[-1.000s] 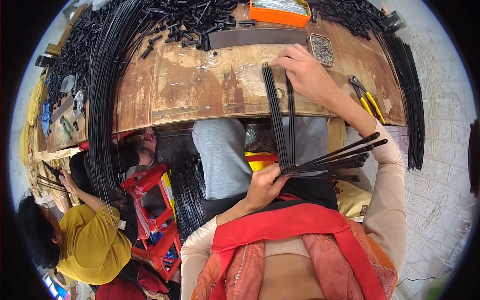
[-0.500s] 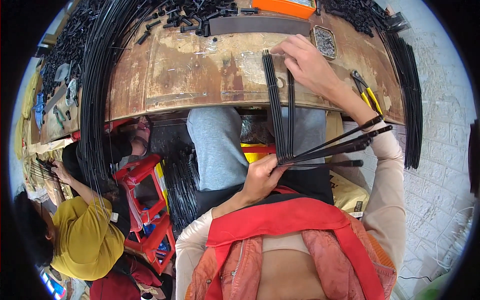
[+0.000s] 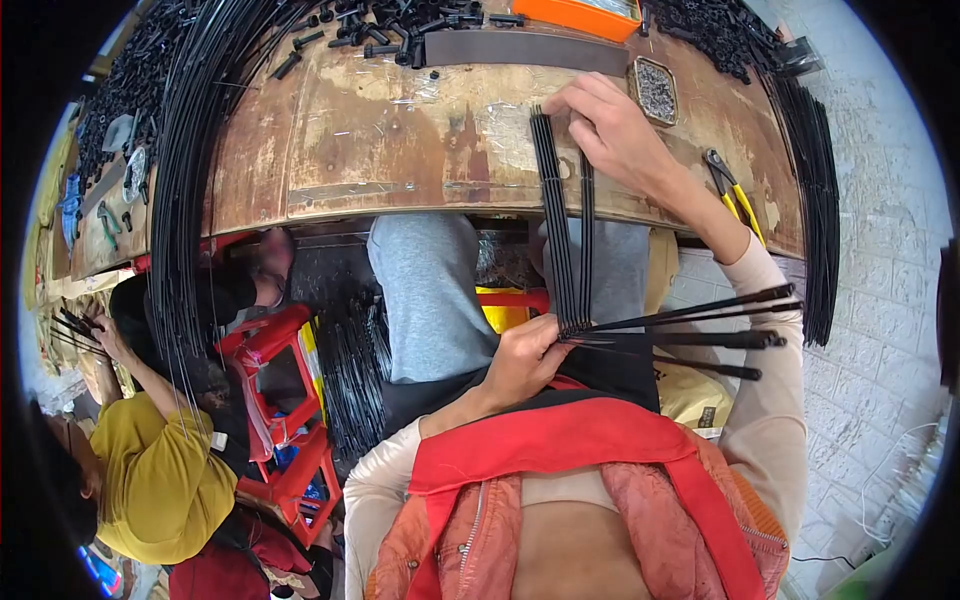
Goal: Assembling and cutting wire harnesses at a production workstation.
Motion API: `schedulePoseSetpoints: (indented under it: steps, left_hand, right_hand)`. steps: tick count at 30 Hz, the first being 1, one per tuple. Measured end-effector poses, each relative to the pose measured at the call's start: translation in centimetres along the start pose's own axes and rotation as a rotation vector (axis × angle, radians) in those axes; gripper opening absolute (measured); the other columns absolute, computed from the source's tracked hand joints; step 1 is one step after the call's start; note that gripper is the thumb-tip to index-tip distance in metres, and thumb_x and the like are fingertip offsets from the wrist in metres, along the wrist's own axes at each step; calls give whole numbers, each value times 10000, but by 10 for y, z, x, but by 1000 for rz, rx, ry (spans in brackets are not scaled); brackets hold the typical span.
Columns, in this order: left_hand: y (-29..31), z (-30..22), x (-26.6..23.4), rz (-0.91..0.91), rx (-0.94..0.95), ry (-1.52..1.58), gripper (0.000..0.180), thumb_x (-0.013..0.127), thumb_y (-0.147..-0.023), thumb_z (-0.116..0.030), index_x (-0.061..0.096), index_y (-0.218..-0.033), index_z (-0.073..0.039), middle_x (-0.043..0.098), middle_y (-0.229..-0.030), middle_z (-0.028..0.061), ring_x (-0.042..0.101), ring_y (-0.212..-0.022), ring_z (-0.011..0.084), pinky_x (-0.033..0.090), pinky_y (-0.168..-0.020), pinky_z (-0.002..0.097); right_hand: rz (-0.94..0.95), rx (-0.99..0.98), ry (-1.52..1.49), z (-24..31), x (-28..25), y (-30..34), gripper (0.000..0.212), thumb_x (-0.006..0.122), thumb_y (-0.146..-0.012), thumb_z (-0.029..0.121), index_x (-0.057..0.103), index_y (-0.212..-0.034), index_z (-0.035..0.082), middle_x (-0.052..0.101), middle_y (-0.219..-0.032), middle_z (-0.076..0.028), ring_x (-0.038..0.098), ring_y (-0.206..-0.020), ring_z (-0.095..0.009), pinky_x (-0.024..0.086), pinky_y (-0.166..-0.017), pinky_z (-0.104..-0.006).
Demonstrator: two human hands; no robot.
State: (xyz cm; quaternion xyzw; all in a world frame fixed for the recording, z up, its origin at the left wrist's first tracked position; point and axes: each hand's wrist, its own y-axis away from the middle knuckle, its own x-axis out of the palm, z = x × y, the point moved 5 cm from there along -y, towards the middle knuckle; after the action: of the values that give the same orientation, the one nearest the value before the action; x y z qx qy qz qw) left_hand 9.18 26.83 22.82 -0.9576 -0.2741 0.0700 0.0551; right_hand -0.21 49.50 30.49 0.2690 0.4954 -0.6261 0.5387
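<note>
My left hand (image 3: 522, 355) is closed around a bundle of thin black rods (image 3: 556, 210) near my lap, at the point where they bend. From there two groups of the rods stand up over the table's front edge, while others with thicker black ends (image 3: 740, 340) fan out to the right, by my right forearm. My right hand (image 3: 618, 130) is at the rods' upper tips, its fingers curled in a pinch. What lies between those fingertips is too small to make out.
Along the worn wooden table (image 3: 350, 150) lie black plastic parts (image 3: 395, 35), a grey strip (image 3: 525, 50), an orange box (image 3: 580, 15), a tin of small bits (image 3: 654, 90) and yellow-handled pliers (image 3: 733, 190). Long black rods (image 3: 185, 200) overhang at left, near a co-worker in yellow (image 3: 160, 470).
The thicker-ended rods by my right forearm have swung lower and spread wider apart. Both my hands keep nearly the same place. At left, the co-worker's hand has shifted slightly.
</note>
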Motion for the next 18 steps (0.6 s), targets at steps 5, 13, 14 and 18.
schedulePoseSetpoints:
  steps: [5,13,14,18]
  left_hand:
    - [-1,1,3,17,29,7,279,643,-819,26,687,-1087,-39,691,-925,143,686,-822,288,533,-708,330]
    - [0,-1,8,28,30,-40,273,655,-825,18,689,-1089,-43,692,-905,142,684,-805,292,528,-696,328]
    - [-2,-6,6,-12,57,-8,245,656,-817,25,670,-1059,-14,650,-855,160,648,-766,317,509,-669,348]
    - [-4,-18,6,-68,-20,112,178,644,-855,1,656,-1032,18,636,-819,180,631,-725,326,492,-647,341]
  right_hand:
    - [97,41,-100,-10,-1,-8,129,493,-859,49,586,-928,-8,572,-929,-125,562,-945,-266,438,-852,-354]
    - [89,499,-915,0,-21,7,225,571,-966,211,538,-1090,25,636,-964,-87,632,-889,-174,485,-832,-300]
    - [72,590,-1094,4,-23,14,266,568,-971,211,524,-1154,22,644,-982,-95,647,-899,-182,505,-835,-308]
    - [60,696,-1278,31,-24,43,290,544,-988,215,550,-1189,5,657,-1027,-115,669,-967,-213,541,-870,-338]
